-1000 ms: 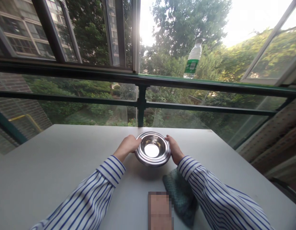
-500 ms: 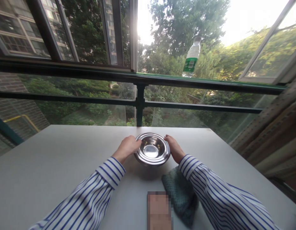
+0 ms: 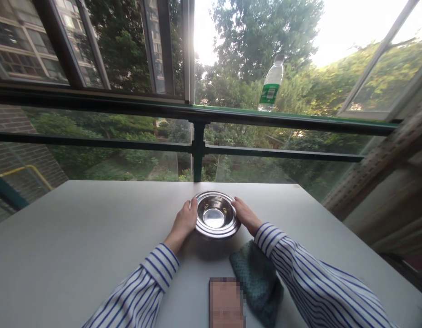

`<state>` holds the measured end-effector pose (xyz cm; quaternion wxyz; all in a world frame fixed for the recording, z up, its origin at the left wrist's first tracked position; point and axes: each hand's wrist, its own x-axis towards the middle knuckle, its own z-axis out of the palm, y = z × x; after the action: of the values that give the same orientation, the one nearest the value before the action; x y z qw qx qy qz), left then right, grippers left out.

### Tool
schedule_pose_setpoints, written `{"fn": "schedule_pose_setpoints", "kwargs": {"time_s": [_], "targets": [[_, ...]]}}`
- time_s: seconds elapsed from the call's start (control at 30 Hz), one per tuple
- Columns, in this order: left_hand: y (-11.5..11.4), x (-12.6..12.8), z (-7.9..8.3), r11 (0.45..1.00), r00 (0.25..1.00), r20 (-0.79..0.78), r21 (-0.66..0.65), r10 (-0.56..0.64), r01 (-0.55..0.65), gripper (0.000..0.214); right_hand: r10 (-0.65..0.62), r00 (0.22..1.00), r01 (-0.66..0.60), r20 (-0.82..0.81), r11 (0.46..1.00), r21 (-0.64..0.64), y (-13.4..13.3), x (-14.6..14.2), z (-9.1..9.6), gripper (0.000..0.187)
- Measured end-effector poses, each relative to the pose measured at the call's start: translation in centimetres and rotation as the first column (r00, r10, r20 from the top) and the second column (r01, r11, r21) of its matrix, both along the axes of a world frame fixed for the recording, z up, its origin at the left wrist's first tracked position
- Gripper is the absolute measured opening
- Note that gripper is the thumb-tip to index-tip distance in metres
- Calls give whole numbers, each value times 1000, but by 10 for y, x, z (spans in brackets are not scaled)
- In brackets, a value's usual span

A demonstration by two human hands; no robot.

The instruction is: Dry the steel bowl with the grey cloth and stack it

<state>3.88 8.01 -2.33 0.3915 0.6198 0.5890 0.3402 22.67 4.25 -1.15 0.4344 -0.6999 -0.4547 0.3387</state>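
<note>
A shiny stainless steel bowl (image 3: 216,231) with a wide ridged rim is near the far edge of the white table. Gripping its left side is my left hand (image 3: 184,222), the thumb over the rim and the fingers partly hidden beside it. On the opposite side, my right hand (image 3: 246,216) grips the rim, with its lower fingers out of sight behind the bowl. A dark green cloth (image 3: 256,278) lies by my right wrist, partly under the striped sleeve. Whether the bowl touches the table I cannot tell.
A phone-like flat object (image 3: 226,303), partly pixelated, lies at the front of the white table (image 3: 104,237). Beyond the table runs a dark green railing (image 3: 231,115). A plastic bottle (image 3: 271,89) with a green label stands behind it. A curtain (image 3: 378,187) hangs at the right.
My left hand has shifted its hold on the bowl's left rim, its thumb now pointing more upward. The right hand keeps its place on the bowl. The view has moved slightly.
</note>
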Motion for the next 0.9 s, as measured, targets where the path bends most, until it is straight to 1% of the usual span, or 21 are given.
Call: {"fn": "schedule_pose_setpoints", "kwargs": {"time_s": [0.1,0.2,0.33,0.43,0.57,0.7,0.77,0.9], "targets": [[-2,1,-1,999,999,-30,26,25,-24,54,0,1000,0,10,1000,-5,0,0,2,29],[-2,0,-2,999,999,-26,40,21,-20,54,-2,1000,2,12,1000,-11,-1,0,3,29],[1,1,-6,999,999,19,45,29,-29,52,6,1000,-7,-13,1000,-23,-1,-1,3,29],[2,-2,-8,998,996,78,24,50,-52,49,24,998,-26,-54,999,-41,0,2,4,29],[-6,-14,-3,997,981,191,-70,40,-27,47,41,989,-55,-140,993,-103,-4,13,8,29],[-18,-24,3,976,948,314,-217,58,12,38,100,968,-147,-232,970,-195,-13,22,12,24],[-22,-25,4,966,925,371,-259,80,20,31,125,957,-180,-261,962,-203,-17,23,13,23],[-22,-24,3,948,885,448,-317,130,21,23,138,942,-200,-307,962,-183,-22,27,10,22]]}}
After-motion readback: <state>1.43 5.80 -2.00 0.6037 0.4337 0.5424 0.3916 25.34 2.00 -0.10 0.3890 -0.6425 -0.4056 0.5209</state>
